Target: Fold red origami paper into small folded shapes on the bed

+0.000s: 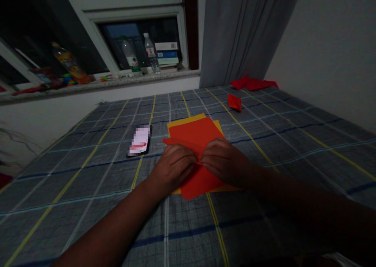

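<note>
Both hands meet over a stack of orange and yellow paper (194,126) lying on the checked cloth. My left hand (178,163) is closed, its fingertips pinching a folded piece of orange paper (172,140) whose pointed end sticks out to the left. From the other side my right hand (221,159) pinches the same folded piece, fingers bent and close to the left fingertips. The middle of the fold is hidden behind the fingers. Orange sheets show beneath and in front of the hands, with yellow edges under them.
A phone (139,140) with a lit, blurred screen lies left of the paper. Farther back are a small red folded paper (234,102) and larger red pieces (254,83). Bottles (131,57) and stacked boxes (167,54) stand on the windowsill. A grey curtain (232,31) hangs behind.
</note>
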### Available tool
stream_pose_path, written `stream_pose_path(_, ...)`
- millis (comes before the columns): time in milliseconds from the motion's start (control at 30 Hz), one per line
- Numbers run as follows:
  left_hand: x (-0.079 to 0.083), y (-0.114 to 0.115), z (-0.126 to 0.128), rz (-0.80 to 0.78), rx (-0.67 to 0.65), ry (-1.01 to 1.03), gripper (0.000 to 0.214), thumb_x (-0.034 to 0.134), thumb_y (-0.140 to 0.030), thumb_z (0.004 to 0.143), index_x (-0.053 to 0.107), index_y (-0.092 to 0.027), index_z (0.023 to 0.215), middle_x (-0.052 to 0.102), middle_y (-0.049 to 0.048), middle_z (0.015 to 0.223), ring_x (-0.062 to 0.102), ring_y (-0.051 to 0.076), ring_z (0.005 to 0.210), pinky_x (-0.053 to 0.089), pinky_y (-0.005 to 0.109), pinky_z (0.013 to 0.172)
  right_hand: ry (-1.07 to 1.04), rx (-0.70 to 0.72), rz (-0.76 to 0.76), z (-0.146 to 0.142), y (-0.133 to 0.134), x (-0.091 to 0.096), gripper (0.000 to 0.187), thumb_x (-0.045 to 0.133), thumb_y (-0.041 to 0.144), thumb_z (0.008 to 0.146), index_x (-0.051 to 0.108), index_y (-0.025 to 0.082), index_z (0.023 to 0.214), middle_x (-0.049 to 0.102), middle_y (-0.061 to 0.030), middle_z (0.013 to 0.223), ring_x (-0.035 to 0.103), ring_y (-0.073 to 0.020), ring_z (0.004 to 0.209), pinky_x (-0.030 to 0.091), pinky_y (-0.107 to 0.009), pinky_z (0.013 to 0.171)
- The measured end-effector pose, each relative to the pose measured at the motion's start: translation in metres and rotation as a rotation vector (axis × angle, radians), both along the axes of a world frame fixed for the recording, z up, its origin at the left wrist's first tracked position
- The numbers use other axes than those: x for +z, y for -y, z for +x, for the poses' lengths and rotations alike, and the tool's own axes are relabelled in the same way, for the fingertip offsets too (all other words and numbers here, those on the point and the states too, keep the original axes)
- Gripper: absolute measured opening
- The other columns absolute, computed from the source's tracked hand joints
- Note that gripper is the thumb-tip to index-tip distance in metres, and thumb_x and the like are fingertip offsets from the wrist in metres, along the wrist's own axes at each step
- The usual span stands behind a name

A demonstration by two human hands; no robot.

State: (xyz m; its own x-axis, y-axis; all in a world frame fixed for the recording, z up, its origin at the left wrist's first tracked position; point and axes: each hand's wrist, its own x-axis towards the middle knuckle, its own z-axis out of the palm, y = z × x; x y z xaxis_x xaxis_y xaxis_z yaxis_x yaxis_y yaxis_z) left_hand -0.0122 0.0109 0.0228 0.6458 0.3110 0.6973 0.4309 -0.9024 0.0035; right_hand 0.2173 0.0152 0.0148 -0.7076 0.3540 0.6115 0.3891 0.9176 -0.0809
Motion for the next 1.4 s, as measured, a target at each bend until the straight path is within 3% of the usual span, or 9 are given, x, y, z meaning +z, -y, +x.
stream_pose_path(833,-0.0023,-0.0003,-0.0006,0.02,-0.011,-0.006,0.011,0.058,-0.012,0.095,0.059,-0.017,0.104,0.069,0.0065,0.098,0.061,0.02,0.09,0.05,0.037,0.082,-0.046,0.02,-0.021,0.0001,-0.0018,-0.0033,0.012,0.049,0.018,0.1,0.06,0.02,0.097,0.07,-0.0029,0.092,0.06,-0.0184,0.09,0.046,-0.039,0.087)
stream_pose_path(1400,0.0019,0.0052,0.0007,-0.019,-0.015,-0.059,0.014,0.06,-0.014,0.092,0.058,-0.017,0.105,0.069,0.0073,0.1,0.061,0.021,0.093,0.049,0.039,0.085,0.017,0.015,-0.036,-0.001,-0.0046,-0.0087,0.018,0.044,0.018,0.102,0.062,0.018,0.097,0.069,-0.0043,0.096,0.059,-0.0189,0.093,0.046,-0.04,0.091)
